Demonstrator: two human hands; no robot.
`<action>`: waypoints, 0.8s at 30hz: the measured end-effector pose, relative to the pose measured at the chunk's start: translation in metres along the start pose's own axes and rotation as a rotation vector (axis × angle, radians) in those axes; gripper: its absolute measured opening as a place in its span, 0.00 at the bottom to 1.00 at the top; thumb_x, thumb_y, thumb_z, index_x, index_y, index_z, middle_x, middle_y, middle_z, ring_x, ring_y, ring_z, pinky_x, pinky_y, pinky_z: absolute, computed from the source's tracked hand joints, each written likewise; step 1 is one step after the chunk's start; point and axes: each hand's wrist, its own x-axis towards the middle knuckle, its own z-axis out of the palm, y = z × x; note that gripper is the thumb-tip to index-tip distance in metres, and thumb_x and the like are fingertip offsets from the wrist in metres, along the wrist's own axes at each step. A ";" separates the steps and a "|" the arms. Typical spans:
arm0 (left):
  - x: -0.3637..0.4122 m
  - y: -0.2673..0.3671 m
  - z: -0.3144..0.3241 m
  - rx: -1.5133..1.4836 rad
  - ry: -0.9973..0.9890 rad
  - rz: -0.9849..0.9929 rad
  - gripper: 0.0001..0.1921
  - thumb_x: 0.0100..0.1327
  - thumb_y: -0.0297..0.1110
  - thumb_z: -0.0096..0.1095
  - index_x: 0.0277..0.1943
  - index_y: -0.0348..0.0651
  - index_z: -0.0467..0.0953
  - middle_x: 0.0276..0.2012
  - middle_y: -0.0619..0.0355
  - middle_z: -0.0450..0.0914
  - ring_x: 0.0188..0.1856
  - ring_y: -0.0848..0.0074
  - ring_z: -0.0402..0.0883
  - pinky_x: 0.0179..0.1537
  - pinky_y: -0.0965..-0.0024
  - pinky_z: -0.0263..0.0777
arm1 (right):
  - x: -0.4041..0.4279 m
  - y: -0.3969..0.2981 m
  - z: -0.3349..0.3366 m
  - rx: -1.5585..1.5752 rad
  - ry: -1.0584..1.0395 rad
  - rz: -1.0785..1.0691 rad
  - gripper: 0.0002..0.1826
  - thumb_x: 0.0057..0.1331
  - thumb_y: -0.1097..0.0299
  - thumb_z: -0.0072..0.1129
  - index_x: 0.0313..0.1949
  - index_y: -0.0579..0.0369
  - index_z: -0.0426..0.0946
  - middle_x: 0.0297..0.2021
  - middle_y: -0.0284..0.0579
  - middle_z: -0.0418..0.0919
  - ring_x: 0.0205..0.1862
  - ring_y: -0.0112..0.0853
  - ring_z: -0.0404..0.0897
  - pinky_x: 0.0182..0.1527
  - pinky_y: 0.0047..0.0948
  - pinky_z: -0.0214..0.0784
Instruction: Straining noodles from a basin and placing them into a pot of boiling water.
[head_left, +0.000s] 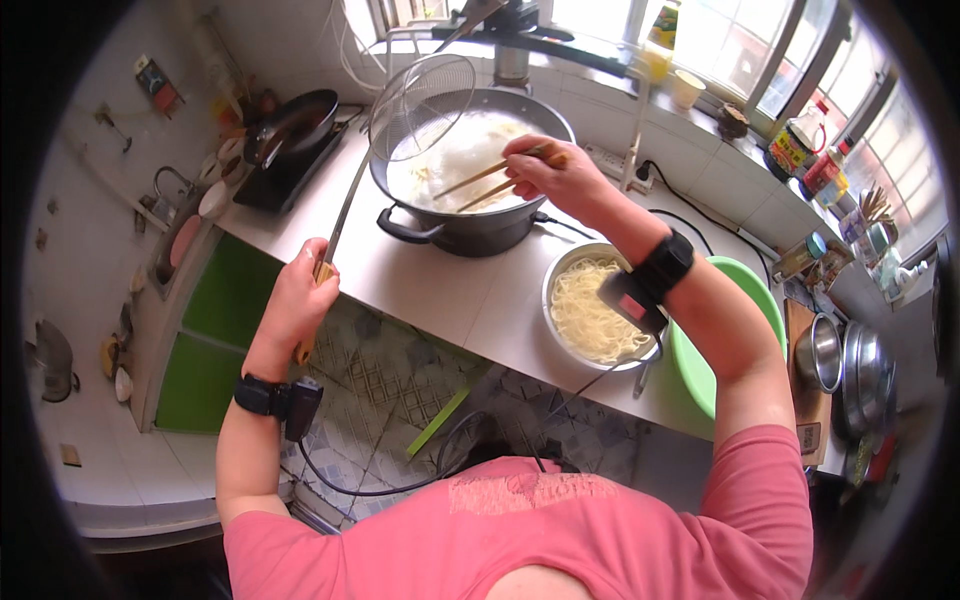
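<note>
A dark two-handled electric pot (480, 234) on the counter holds white, foamy, steaming liquid (480, 142). My right hand (544, 174) grips a pair of wooden chopsticks (484, 178), their tips over or in the foam; which of the two is hard to tell. My left hand (304, 292) is closed around the wooden handle of a wire-mesh strainer (422, 107). The strainer's round basket is tilted above the left part of the pot's rim, with no food visible in it. Below my right forearm, a metal bowl (550, 330) holds pale noodles (592, 311).
A light-green basin (694, 360) stands right of the noodles, partly behind my right arm. A black wok (300, 124) rests on a cooktop (289, 184) at left. Bottles (795, 142) line the windowsill. Metal bowls (819, 352) sit far right, and a power cable (705, 206) crosses the counter.
</note>
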 end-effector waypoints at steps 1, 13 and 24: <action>0.002 -0.008 -0.001 -0.005 0.004 -0.008 0.14 0.51 0.26 0.50 0.42 0.32 0.65 0.27 0.54 0.73 0.29 0.74 0.74 0.35 0.74 0.67 | 0.011 0.006 0.009 -0.038 -0.029 0.071 0.10 0.63 0.67 0.49 0.41 0.58 0.71 0.29 0.38 0.74 0.27 0.22 0.73 0.30 0.19 0.68; 0.015 -0.055 0.008 -0.342 -0.052 -0.097 0.13 0.55 0.26 0.52 0.43 0.35 0.65 0.28 0.64 0.70 0.21 0.88 0.65 0.22 0.84 0.61 | 0.028 0.037 -0.009 -0.504 0.163 -0.062 0.10 0.64 0.67 0.47 0.40 0.60 0.71 0.26 0.32 0.72 0.27 0.17 0.69 0.31 0.16 0.65; -0.016 -0.042 0.028 -0.572 -0.078 -0.146 0.14 0.55 0.23 0.53 0.45 0.32 0.63 0.27 0.63 0.70 0.19 0.87 0.65 0.21 0.85 0.59 | -0.150 -0.035 0.085 -0.588 0.002 -0.698 0.10 0.48 0.78 0.54 0.32 0.59 0.70 0.32 0.45 0.69 0.26 0.35 0.72 0.25 0.26 0.65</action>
